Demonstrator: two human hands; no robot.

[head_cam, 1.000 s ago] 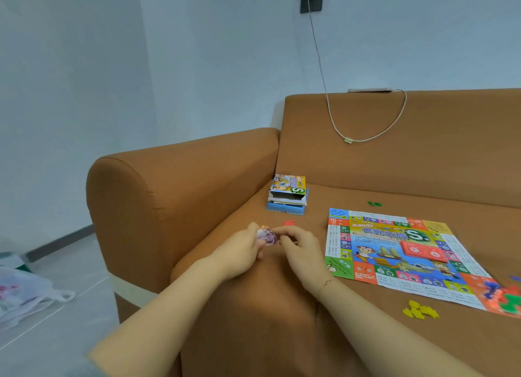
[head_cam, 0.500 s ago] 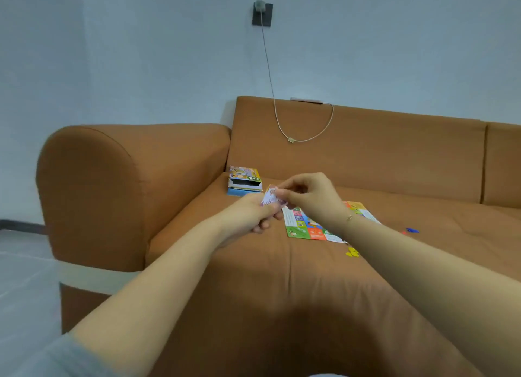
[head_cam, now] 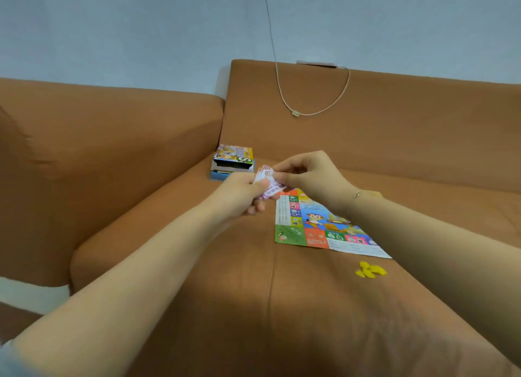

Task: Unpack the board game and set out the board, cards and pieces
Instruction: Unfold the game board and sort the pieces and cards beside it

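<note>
done: we see game board (head_cam: pixel 310 221) unfolded flat on sofa seat (head_cam: pixel 225 278), yellow pieces (head_cam: pixel 370 270) just beside its near edge
in hand: left hand (head_cam: pixel 239 197) grips card stack (head_cam: pixel 267 185); right hand (head_cam: pixel 307 173) pinches its top
left: we judge cards not yet laid out
box: game box (head_cam: pixel 232 162) open, in seat corner
room: brown sofa, pale wall, cable (head_cam: pixel 310 106) hanging over backrest

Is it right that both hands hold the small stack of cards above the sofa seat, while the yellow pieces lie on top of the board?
Not quite. The head view shows the yellow pieces on the sofa seat, just off the board. The rest holds: the left hand and right hand both hold the stack of cards.
</note>
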